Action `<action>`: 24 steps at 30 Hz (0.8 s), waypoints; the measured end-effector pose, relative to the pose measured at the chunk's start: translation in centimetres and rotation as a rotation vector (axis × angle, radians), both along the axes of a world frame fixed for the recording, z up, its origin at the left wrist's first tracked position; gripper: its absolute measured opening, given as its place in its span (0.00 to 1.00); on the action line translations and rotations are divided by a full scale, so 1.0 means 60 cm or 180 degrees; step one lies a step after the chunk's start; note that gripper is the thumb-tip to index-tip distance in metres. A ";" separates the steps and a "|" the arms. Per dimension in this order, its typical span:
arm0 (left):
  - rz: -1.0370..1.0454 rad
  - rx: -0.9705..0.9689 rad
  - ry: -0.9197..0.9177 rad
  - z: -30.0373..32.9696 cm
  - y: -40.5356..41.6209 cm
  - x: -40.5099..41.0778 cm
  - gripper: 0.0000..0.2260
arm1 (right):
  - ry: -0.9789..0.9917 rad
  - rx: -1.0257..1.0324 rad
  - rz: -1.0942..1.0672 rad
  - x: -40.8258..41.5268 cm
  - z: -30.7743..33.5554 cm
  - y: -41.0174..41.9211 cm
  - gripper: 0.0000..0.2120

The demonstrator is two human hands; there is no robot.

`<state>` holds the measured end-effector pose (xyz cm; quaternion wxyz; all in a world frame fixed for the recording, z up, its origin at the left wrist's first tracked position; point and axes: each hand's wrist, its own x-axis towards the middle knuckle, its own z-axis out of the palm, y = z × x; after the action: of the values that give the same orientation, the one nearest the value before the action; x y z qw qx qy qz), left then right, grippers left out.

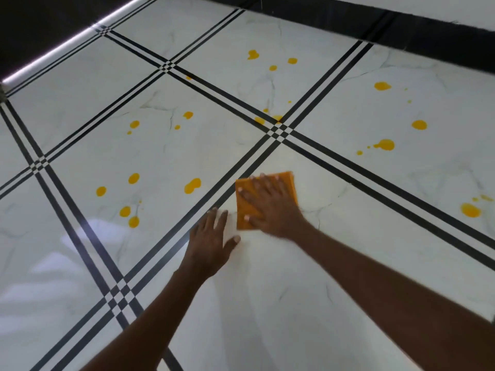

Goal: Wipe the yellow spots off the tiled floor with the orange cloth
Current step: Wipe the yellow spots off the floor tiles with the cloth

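Note:
A folded orange cloth [286, 180] lies flat on the white tiled floor [281, 303]. My right hand [270, 207] presses down on it with fingers spread. My left hand [209, 242] rests flat on the floor just left of the cloth, fingers apart, holding nothing. Several yellow spots [192, 185] dot the tile to the left. More yellow spots lie on the far tile [253, 54], on the right tile [385, 144] and at the right edge [470, 210]. The tile under my hands shows no spots.
Black triple-stripe borders [278, 131] cross between the tiles. A black skirting band [401, 25] runs along the far wall. A dark area with a bright light strip [67, 46] bounds the floor at the upper left.

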<state>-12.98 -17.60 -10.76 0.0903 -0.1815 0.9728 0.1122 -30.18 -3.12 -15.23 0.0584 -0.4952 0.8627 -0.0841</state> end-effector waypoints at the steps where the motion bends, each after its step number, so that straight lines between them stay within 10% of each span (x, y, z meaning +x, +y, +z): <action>1: -0.0108 -0.0059 -0.0372 -0.004 0.000 0.014 0.44 | -0.0043 0.0041 -0.0139 -0.037 0.000 0.001 0.37; 10: -0.0198 -0.0295 -0.0801 -0.011 0.007 0.018 0.57 | -0.0062 0.0055 -0.2125 0.087 0.008 0.170 0.38; 17: -0.0302 -0.0403 -0.1076 0.015 0.009 -0.007 0.50 | -0.0043 0.0100 -0.0438 -0.030 0.005 0.020 0.37; 24: -0.0680 -0.0123 -0.0578 0.039 0.077 -0.141 0.41 | 0.0006 -0.0066 -0.2637 0.016 0.002 0.253 0.37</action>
<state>-21.47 -12.95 -8.45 0.1859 -0.0880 0.9764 0.0662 -29.19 12.04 -15.13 0.0138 -0.1067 0.9882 -0.1087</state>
